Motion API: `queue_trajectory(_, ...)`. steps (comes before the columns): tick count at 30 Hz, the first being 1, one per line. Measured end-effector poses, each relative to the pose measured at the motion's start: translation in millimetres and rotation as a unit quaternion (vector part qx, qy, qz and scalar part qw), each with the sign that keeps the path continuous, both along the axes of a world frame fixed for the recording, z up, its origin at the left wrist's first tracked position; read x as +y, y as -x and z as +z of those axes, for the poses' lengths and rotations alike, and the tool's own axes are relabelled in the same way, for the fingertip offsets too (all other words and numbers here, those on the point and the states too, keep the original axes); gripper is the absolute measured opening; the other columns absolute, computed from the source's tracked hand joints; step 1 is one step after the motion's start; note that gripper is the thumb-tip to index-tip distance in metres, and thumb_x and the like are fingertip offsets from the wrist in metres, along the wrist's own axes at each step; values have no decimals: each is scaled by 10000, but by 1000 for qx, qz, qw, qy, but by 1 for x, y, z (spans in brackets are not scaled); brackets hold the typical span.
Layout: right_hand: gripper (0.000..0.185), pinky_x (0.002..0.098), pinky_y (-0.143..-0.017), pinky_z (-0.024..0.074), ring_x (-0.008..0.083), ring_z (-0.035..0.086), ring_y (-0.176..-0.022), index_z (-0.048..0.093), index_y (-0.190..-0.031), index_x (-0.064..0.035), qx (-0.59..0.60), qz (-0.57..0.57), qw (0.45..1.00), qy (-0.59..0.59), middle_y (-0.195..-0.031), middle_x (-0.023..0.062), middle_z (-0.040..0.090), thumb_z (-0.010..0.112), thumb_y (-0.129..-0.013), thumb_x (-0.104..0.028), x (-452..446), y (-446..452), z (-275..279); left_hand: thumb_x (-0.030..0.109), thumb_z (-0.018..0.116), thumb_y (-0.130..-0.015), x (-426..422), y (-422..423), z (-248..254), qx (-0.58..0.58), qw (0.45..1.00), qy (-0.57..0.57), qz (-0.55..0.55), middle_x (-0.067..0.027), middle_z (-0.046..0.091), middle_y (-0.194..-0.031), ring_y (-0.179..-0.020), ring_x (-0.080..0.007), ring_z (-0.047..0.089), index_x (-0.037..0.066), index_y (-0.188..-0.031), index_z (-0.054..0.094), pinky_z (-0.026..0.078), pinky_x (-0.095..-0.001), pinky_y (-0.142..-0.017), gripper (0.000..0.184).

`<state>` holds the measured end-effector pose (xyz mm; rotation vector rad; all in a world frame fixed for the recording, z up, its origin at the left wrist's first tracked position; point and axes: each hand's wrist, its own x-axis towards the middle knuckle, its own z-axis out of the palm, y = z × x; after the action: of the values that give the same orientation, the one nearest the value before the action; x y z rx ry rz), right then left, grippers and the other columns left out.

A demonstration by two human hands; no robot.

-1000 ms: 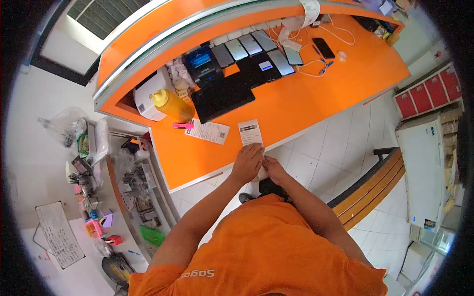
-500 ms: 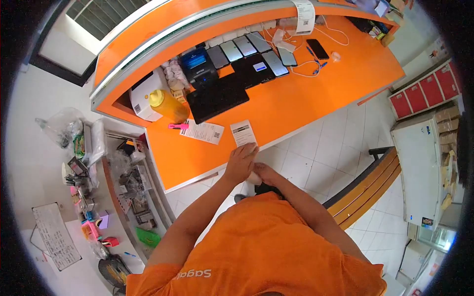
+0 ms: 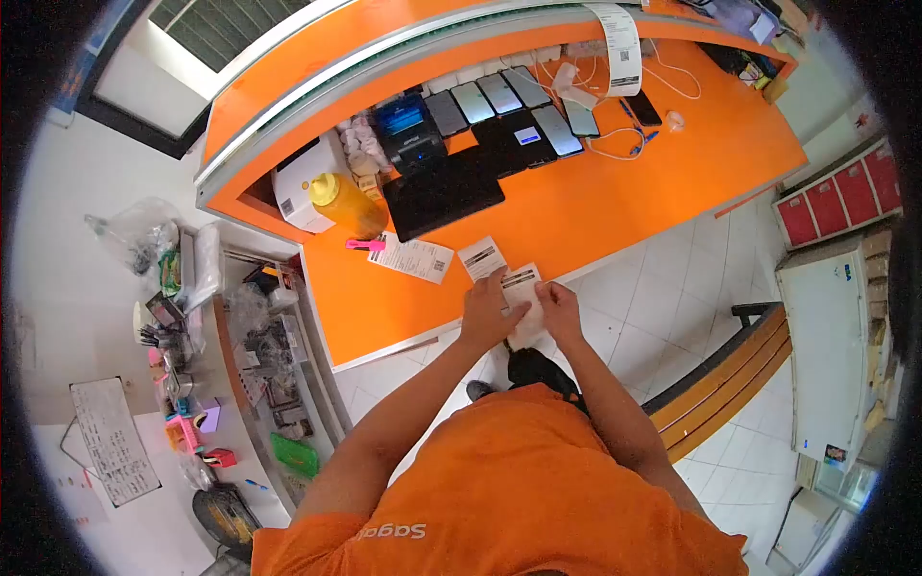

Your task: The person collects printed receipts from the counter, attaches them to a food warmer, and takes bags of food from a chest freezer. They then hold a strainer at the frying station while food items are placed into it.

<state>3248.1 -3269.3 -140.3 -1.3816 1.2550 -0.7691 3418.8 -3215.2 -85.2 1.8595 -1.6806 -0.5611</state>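
Note:
At the front edge of the orange counter, a white printed slip lies between my two hands over a pale, whitish thing whose kind I cannot make out. My left hand grips the slip's left side, thumb across its lower part. My right hand is closed at the right edge, fingertips bent onto the slip. Just beyond my left fingers a second printed slip rests on the counter. To its left is a larger printed sheet, with a pink highlighter on its corner.
Behind the papers are a black tablet, a small black printer, several phones and a yellow bottle. White cables run at the back right. A wooden bench stands right, a cluttered shelf left.
My hands, close together before, are now apart on either side of the slip, whose printed face has come into view. The right hand has moved up and right. The whole view has shifted slightly.

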Motion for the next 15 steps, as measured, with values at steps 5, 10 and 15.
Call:
queue_trajectory(5,192,267,-618,454,92,556,-674,653,-904,-6,-47,-15,997,-51,-766,-1,635,701,-945,-187,9,7,3,309,715,-851,-19,4,-14,-107,992,50,34,-158,564,-1234,-1165,-383,513,116,-1318,563,415,-525,-942,528)
queue_trajectory(10,144,270,-706,498,112,615,-763,660,-976,-1,-43,113,974,-190,-825,34,676,716,-911,-116,24,49,-10,299,662,-906,-51,-3,-20,-159,982,-7,104,-161,476,-1328,-1167,-385,492,179,-1267,623,443,-570,-897,382)
queue_trajectory(15,149,264,-737,494,103,610,-786,667,-996,0,-44,4,994,-102,-851,23,676,704,-921,-122,6,44,-6,372,625,-935,-47,9,19,-205,977,-56,-16,-185,341,-1538,-1204,-460,428,286,-1410,565,445,-632,-902,486)
